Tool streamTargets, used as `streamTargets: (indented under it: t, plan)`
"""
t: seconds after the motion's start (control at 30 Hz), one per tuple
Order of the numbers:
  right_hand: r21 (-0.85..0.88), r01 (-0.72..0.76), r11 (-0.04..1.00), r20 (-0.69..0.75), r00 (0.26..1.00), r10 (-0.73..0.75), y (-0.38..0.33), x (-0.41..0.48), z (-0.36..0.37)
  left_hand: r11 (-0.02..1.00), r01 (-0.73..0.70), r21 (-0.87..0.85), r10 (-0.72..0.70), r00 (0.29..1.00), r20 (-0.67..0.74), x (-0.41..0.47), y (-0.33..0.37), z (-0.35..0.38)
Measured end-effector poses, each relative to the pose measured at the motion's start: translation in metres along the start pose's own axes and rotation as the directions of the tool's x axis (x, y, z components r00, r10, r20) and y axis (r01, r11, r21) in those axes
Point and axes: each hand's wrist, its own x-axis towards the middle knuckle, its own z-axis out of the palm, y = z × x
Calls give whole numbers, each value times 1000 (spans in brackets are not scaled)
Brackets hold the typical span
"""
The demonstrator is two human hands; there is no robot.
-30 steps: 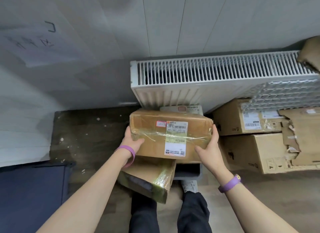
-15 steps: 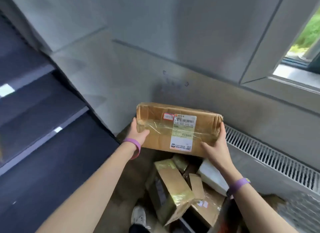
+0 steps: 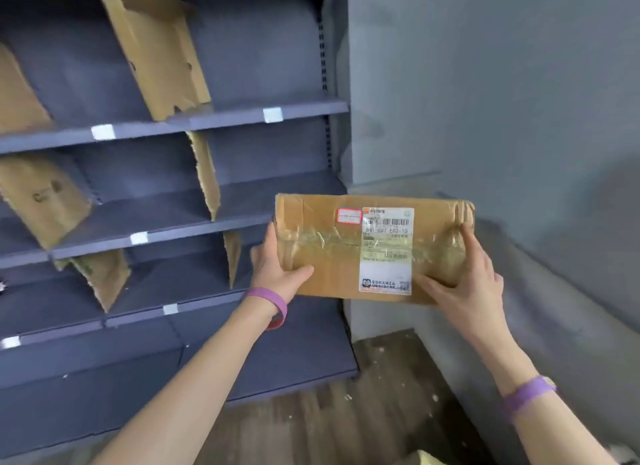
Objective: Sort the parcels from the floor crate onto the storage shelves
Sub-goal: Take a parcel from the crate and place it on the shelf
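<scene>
A brown cardboard parcel point(image 3: 322, 250) with clear tape and a white shipping label is held up in front of me, right of the shelves. My left hand point(image 3: 277, 267) grips its left end, thumb on the front face. My right hand point(image 3: 467, 284) grips its right end, fingers curled over the edge. The dark blue storage shelves point(image 3: 221, 118) fill the left half of the view, split into bays by torn cardboard dividers point(image 3: 159, 49). The floor crate is out of view.
A grey wall and pillar point(image 3: 485, 101) stand right of the shelves. The wooden floor point(image 3: 363, 412) shows below, flecked with white bits. Small white tags point(image 3: 273, 114) mark the shelf edges. A yellowish parcel corner point(image 3: 422, 459) pokes in at the bottom edge.
My view has swung from the radiator and the boxes on the floor up and left to the shelves. Both hands have kept their grip on the parcel.
</scene>
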Motion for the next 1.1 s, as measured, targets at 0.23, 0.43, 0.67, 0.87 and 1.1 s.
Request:
streamTargets:
  t: [0.23,0.43,0.67,0.87,1.1]
  plan:
    - [11,190,982,9,982,-190,-98,7,59,993,-103,59,114,965,-237,-10,-9,-115]
    - [60,296,953,21,955,-297,-141,3,89,982,-152,110,182,918,-353,-18,-15,-172]
    - [98,317,943,-3,948,-318,-162,8,98,977,-193,94,214,902,-375,-11,-12,-189]
    - [88,321,943,-15,947,-321,-171,7,110,980,-174,100,200,887,-416,-8,-22,-196]
    - [132,407,904,106,901,-421,-232,-13,182,999,-27,19,33,829,-558,-22,-69,-259]
